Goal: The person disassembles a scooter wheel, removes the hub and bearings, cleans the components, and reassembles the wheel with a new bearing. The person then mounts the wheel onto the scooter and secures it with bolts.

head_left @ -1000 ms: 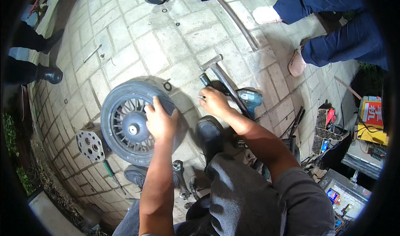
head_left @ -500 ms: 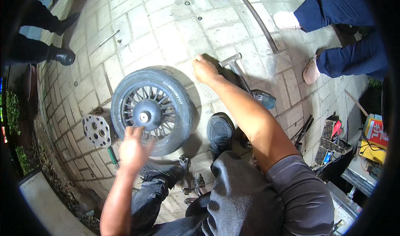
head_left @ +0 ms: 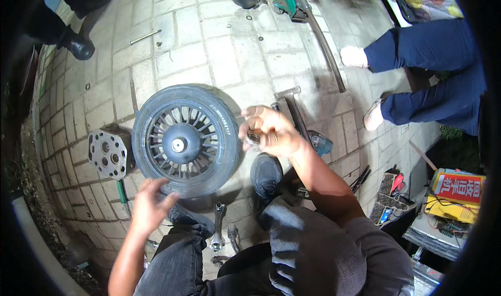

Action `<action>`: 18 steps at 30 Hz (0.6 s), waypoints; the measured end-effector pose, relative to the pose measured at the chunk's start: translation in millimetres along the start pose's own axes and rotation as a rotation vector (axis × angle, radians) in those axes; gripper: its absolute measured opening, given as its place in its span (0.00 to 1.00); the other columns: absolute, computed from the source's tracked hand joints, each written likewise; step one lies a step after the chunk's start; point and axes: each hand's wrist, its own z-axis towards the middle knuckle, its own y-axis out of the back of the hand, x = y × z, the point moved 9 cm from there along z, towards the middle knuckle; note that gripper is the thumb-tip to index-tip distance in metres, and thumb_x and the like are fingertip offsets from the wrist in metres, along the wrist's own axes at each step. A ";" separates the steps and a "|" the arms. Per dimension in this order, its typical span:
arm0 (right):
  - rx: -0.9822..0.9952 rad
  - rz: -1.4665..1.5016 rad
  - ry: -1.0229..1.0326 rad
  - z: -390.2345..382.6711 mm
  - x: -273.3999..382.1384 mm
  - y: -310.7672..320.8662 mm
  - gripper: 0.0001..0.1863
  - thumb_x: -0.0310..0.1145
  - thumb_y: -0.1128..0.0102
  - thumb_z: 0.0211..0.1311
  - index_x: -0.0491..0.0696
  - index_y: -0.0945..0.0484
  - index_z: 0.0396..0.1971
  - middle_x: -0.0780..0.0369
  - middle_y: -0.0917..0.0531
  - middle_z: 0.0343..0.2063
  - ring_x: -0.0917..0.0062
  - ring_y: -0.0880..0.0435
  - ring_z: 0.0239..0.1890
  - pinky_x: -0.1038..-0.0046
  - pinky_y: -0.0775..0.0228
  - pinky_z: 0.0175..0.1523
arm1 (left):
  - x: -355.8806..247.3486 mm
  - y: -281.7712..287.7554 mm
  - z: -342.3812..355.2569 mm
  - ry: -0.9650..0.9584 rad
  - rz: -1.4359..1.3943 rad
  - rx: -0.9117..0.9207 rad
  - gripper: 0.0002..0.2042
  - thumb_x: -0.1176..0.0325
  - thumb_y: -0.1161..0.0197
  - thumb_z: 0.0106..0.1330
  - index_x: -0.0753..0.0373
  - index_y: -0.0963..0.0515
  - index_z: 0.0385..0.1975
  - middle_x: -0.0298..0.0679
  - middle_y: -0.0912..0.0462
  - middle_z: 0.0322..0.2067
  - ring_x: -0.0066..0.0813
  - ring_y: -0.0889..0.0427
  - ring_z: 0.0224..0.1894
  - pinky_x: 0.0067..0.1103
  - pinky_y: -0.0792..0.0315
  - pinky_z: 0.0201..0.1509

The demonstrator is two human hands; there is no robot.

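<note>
A spoked wheel with a black tyre (head_left: 222,163) lies flat on the paving, its dark hub (head_left: 182,144) facing up. Just off the tyre's right side, my right hand (head_left: 279,131) has its fingers closed around a small round metal part (head_left: 253,139); its exact kind is too small to tell. My left hand (head_left: 150,204), slightly blurred, hovers by the tyre's lower left edge with its fingers apart and nothing in it. Behind my right hand lies a hammer (head_left: 288,93), partly covered, with a teal and black power tool (head_left: 319,142) beside its handle.
A metal block with holes (head_left: 110,152) stands left of the wheel, near a green-handled tool (head_left: 121,190). Metal levers (head_left: 217,225) lie between my feet. A green tool with a long bar (head_left: 292,3) is ahead. People stand at both sides; a parts tray (head_left: 389,199) sits right.
My right hand has come back from beside the hammer head toward the tyre, now showing the small metal part. My left hand has moved away from the hub, down and left.
</note>
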 end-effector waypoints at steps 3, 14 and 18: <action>-0.051 -0.203 -0.063 1.9 -10.4 -17.5 0.31 0.23 0.29 0.49 0.47 0.30 0.55 0.56 0.19 0.41 0.74 0.19 0.41 0.73 0.25 0.47 | -28.5 -39.6 12.4 -0.054 -0.476 0.169 0.17 0.67 0.30 0.57 0.67 0.22 0.44 0.39 0.24 0.37 0.25 0.23 0.38 0.22 0.28 0.43; 0.082 -1.384 0.133 33.9 -24.5 -108.2 0.28 0.31 0.28 0.49 0.47 0.26 0.53 0.57 0.20 0.47 0.68 0.17 0.46 0.70 0.24 0.50 | -57.7 -34.2 10.5 0.045 -1.336 0.258 0.07 0.69 0.36 0.64 0.61 0.18 0.40 0.28 0.18 0.28 0.10 0.32 0.22 0.11 0.40 0.25; 0.052 -1.379 0.144 40.5 -23.9 -117.9 0.26 0.32 0.29 0.49 0.46 0.24 0.50 0.58 0.22 0.48 0.69 0.17 0.43 0.73 0.25 0.49 | -52.4 -30.4 9.0 0.039 -1.327 0.206 0.06 0.68 0.35 0.64 0.62 0.18 0.37 0.28 0.18 0.28 0.11 0.32 0.21 0.12 0.40 0.24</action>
